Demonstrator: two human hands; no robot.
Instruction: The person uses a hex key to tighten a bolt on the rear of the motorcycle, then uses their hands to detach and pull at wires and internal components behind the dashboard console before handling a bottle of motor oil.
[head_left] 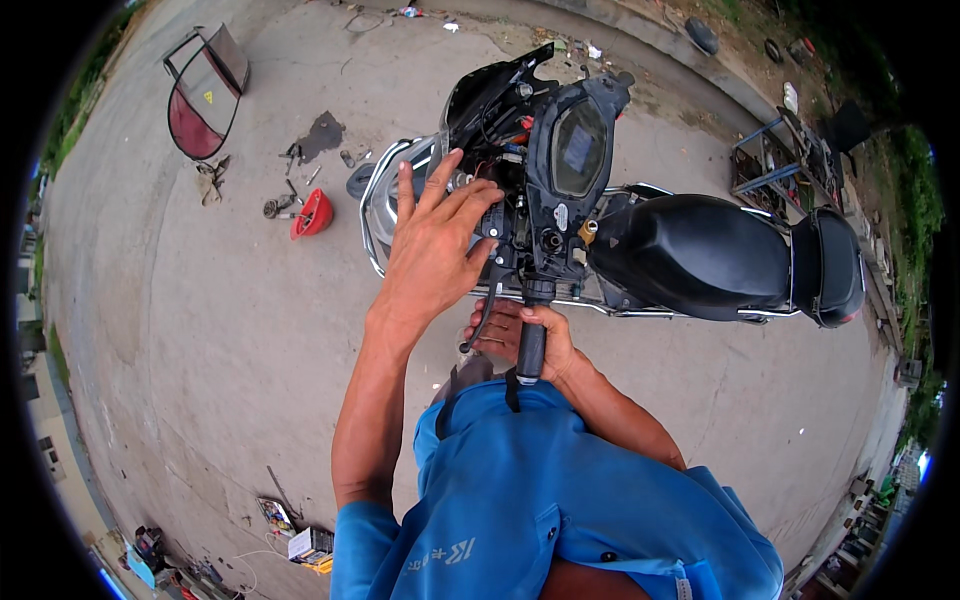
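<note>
A black electric scooter stands with its front panels off, showing wires and fittings around the headlight (385,210). Over this opened front, my left hand (432,235) is spread with fingers apart, its fingertips by the brake lever mount (494,228). Whether they touch it I cannot tell. My right hand (555,335) is around the black handlebar grip (532,345), thumb on top and fingers reaching past it under the brake lever (482,322). Beside the mount sits the instrument display (580,150). The dark front cover (490,95) leans out at the far side.
A black seat (690,250) extends to the right. On the concrete to the left lie a red bowl-shaped container (313,214), loose tools and parts (280,207) and a clear windshield with dark red fabric (200,120). A blue metal rack (775,160) stands at the far right.
</note>
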